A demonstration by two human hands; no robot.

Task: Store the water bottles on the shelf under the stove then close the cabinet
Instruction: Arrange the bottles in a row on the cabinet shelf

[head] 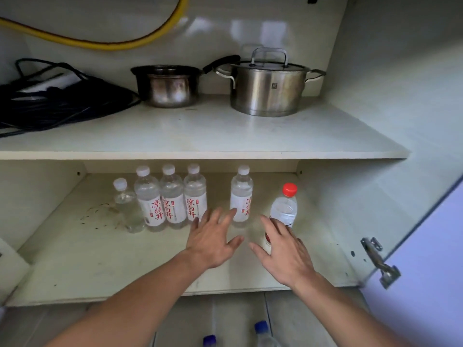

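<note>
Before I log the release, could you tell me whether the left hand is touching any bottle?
Cannot tell: the head view shows the left hand open, its fingers overlapping the lone white-capped bottle.

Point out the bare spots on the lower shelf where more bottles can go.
Free: the front strip of the lower shelf, the left side beside the small clear bottle, and right of the red-capped bottle. Crowded: the back row of labelled bottles.
</note>
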